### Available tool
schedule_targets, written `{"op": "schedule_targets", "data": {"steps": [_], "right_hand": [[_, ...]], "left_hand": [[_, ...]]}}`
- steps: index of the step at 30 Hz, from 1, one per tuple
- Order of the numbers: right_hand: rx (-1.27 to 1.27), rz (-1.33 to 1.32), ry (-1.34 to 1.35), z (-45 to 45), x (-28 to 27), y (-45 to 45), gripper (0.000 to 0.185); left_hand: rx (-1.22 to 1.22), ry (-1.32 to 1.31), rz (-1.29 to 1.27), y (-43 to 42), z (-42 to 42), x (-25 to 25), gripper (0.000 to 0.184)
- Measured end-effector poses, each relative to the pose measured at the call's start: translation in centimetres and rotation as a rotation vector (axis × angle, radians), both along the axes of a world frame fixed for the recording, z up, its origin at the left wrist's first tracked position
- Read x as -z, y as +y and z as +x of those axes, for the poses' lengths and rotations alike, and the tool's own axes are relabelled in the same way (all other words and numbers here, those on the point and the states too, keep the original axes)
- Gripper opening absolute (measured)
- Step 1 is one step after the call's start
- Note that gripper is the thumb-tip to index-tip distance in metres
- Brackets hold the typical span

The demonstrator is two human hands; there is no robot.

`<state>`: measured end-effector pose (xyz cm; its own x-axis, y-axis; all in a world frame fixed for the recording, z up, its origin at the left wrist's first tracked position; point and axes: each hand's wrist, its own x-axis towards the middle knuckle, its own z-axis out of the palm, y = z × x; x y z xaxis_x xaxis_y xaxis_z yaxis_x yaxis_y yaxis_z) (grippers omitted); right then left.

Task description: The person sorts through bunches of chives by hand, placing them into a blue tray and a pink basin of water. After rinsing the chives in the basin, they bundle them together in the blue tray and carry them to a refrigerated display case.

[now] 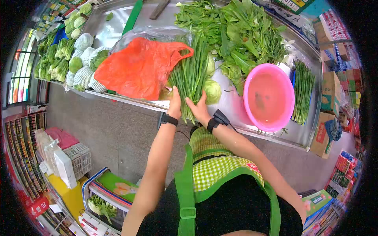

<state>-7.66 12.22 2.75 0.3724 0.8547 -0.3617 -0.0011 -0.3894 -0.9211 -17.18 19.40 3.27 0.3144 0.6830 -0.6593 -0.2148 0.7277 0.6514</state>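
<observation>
"What's between your hands?"

"A bunch of chives (pixel 193 74). It lies at the near edge of the metal counter (pixel 232 108), tips toward 12 o'clock, stem ends toward 6 and reaching past the edge."

"How's your grip?"

"My left hand (pixel 175 104) runs along the bunch's 7 o'clock side; I can't tell whether its fingers close on anything. My right hand (pixel 200 110), at 5 o'clock, has thumb and fingers spread apart, with stems showing between them."

"Which step is this?"

"Gathering the stems together, I'd judge, since I flank them from both sides."

"And what does the next move call for?"

"An even squeeze, I'd say, so loose stems don't slip away. I'd also mind the red bag (pixel 134 70) at 9 o'clock; its handle overlaps the leaves."

"What's around you?"

"A cabbage (pixel 213 92) at 4 o'clock, just beside my right hand. Leafy greens (pixel 244 35) at 2. Between 3 and 4, a pink basin (pixel 291 92), with a second bundle (pixel 303 92) just beyond it. Past the bag, netted vegetables (pixel 83 76) at 9."
</observation>
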Motion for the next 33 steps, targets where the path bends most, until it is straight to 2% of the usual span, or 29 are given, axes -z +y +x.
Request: {"op": "schedule_targets", "data": {"steps": [1,2,5,7,9,10,13,15,16,17,19,20,21,22,24,26,27,29,30,33], "right_hand": [[0.03,-0.009,-0.022,-0.1,-0.4,0.3,0.091],[0.023,-0.064,0.067,0.3,-0.8,0.1,0.091],[0.12,0.054,0.132,0.1,-1.7,0.1,0.089],[0.085,0.001,0.094,0.4,-0.8,0.3,0.089],[0.087,-0.033,0.141,0.4,-0.9,0.3,0.089],[0.081,-0.034,0.14,0.4,-1.1,0.4,0.089],[0.105,0.0,0.275,1.1,-1.7,0.6,0.084],[0.095,-0.032,0.307,1.7,-2.0,0.8,0.076],[0.138,0.019,0.416,1.8,-2.6,1.2,0.063],[0.142,0.018,0.413,2.2,-3.2,1.3,0.063],[0.049,0.006,0.605,3.2,-4.1,1.9,0.053],[-0.014,-0.016,0.607,3.6,-3.9,2.5,0.046],[-0.095,-0.255,0.808,4.7,-3.9,2.6,0.047],[-0.129,-0.273,0.823,5.1,-5.3,2.8,0.048],[-0.162,-0.283,0.836,5.7,-6.0,3.4,0.049],[-0.203,-0.428,0.903,6.3,-4.7,4.0,0.049],[-0.201,-0.421,0.901,6.3,-3.6,4.1,0.049],[-0.317,-0.345,0.645,6.1,-2.4,4.0,0.05],[-0.375,-0.296,0.671,6.5,-1.9,3.8,0.051],[-0.446,-0.159,0.584,7.3,-2.3,2.8,0.053]], "left_hand": [[-0.002,-0.145,-0.013,-0.1,0.3,-0.4,0.061],[-0.045,-0.183,-0.003,-0.7,1.1,-1.9,0.059],[-0.159,-0.154,-0.085,-0.7,1.7,-0.4,0.057],[-0.163,-0.125,-0.115,-1.3,2.0,-0.9,0.056],[-0.139,0.23,-0.028,-1.9,2.5,-2.1,0.057],[-0.083,0.305,-0.125,-1.6,2.1,0.3,0.057],[-0.012,0.263,0.006,-2.0,1.8,1.1,0.057],[0.046,0.341,0.059,-1.9,1.8,-3.4,0.056],[0.052,0.253,0.009,-1.5,1.7,-4.4,0.05],[0.058,0.166,-0.041,-1.3,1.6,-5.4,0.045],[0.054,0.109,-0.063,-0.7,1.6,-7.1,0.047],[0.075,-0.007,-0.096,-0.3,1.5,-7.8,0.05],[0.096,-0.124,-0.128,0.4,1.3,-8.1,0.053],[0.079,-0.216,-0.147,1.5,1.0,-4.3,0.061],[0.11,-0.314,-0.172,2.0,1.3,-4.4,0.063],[0.137,-0.447,-0.22,2.2,1.7,-4.3,0.061],[0.144,-0.449,-0.216,2.2,2.0,-4.3,0.061],[0.239,-0.255,-0.162,1.9,2.6,-4.5,0.055],[0.243,-0.255,-0.159,1.7,2.9,-4.5,0.055],[0.129,-0.192,-0.052,-0.1,3.6,-5.0,0.044]]}}
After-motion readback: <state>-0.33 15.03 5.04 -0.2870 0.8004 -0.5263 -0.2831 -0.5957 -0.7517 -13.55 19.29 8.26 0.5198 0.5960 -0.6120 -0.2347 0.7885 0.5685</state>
